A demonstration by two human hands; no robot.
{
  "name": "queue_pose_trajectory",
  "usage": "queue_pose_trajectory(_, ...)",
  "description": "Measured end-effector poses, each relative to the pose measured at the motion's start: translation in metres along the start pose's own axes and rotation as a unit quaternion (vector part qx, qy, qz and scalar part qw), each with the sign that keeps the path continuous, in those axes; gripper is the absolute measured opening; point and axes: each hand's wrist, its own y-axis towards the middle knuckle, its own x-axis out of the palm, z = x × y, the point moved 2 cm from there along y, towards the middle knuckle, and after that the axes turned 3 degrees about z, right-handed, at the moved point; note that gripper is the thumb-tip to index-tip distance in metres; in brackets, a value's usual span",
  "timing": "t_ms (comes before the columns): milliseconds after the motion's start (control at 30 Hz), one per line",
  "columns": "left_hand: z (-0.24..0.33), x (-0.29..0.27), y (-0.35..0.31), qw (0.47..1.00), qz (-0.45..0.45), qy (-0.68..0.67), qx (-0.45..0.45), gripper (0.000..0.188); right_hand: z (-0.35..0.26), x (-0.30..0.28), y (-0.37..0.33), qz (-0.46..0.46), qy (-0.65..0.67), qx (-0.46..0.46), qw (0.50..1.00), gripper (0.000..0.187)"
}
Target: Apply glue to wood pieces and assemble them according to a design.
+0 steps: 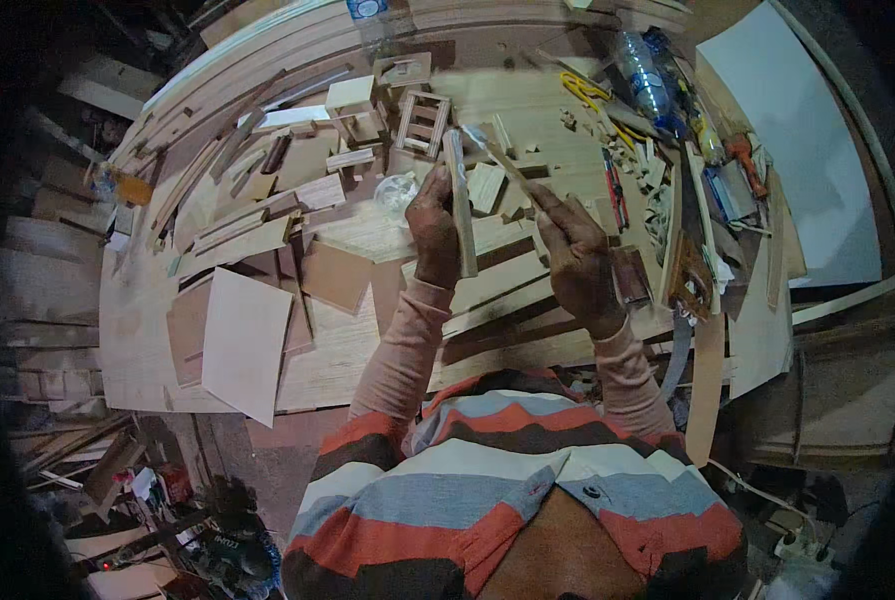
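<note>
My left hand (pixel 433 228) is closed round a narrow wooden strip (pixel 462 215), held upright over the bench with its pale face toward the right. In my right hand (pixel 577 255) is a thin wooden stick (pixel 512 170), gripped by the fingers and slanting up to the left. Its whitish tip comes close to the strip's upper end; whether they touch I cannot tell. Just left of my left hand lies a clear plastic container or bag with something whitish (pixel 397 192). Beyond it stand a small wooden box-like piece (pixel 352 98) and a small slatted wooden frame (pixel 424 125).
Wood offcuts and thin boards (pixel 247 340) cover the workbench (pixel 342 375) on the left. At the right are a plastic bottle (pixel 644 85), yellow-handled scissors (pixel 584 88), a handsaw (pixel 689 275), an orange-handled tool (pixel 745 165) and a large white sheet (pixel 802 140).
</note>
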Motion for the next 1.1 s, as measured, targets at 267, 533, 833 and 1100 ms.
queue_pose_trajectory(267,-0.008,-0.003,0.015,0.998,0.020,0.021,0.054,0.037,0.000,0.002,-0.013,-0.056,0.009,-0.063,0.996,0.043)
queue_pose_trajectory(533,-0.009,-0.005,0.035,0.991,0.078,-0.089,-0.064,0.032,-0.009,-0.027,-0.058,-0.143,0.039,0.021,0.989,0.045)
queue_pose_trajectory(833,-0.012,0.002,0.041,0.989,0.106,-0.093,-0.032,0.031,0.012,-0.015,-0.075,-0.128,0.022,-0.013,0.992,0.044)
queue_pose_trajectory(1100,-0.020,0.008,0.028,0.997,0.048,-0.029,0.061,0.031,0.005,-0.025,-0.035,-0.024,0.022,0.008,0.999,0.039)
